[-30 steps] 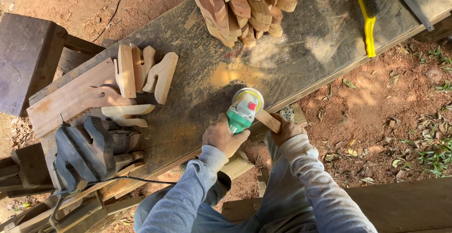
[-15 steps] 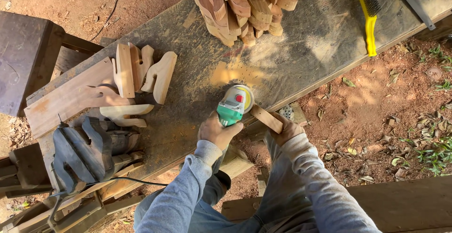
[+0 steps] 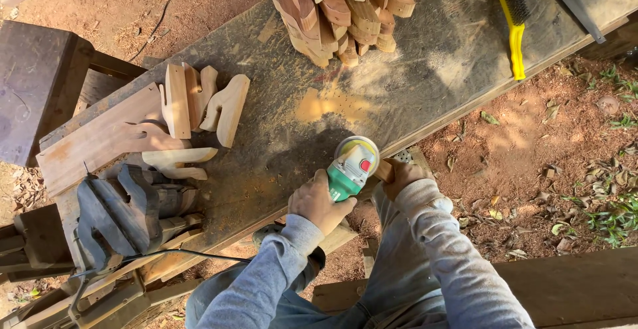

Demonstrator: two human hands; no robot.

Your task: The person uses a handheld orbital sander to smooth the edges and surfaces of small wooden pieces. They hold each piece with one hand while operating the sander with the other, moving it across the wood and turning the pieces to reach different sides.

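the left hand (image 3: 321, 203) is wrapped tight around the body of a green and white handheld power grinder (image 3: 351, 165), whose round head sits just beyond the knuckles, over the near edge of the long dusty grey workbench board (image 3: 432, 70). the right hand (image 3: 399, 176) is closed around a small pale wooden piece (image 3: 383, 170), pressed right beside the grinder's head; most of that piece is hidden by the fingers. on the grinder's body, facing up, sits a small red rounded patch on a white and yellow label; nothing more of it can be made out. a patch of orange sawdust (image 3: 329, 105) lies on the board just past the tool. farther back stands a heap of cut reddish-brown wooden blocks (image 3: 339, 10). to the left lie several pale curved wooden cut-outs (image 3: 206, 103), and near them a pair of dark grey work gloves (image 3: 119, 209). a yellow-handled wire brush (image 3: 514, 26) rests at the far right of the board.
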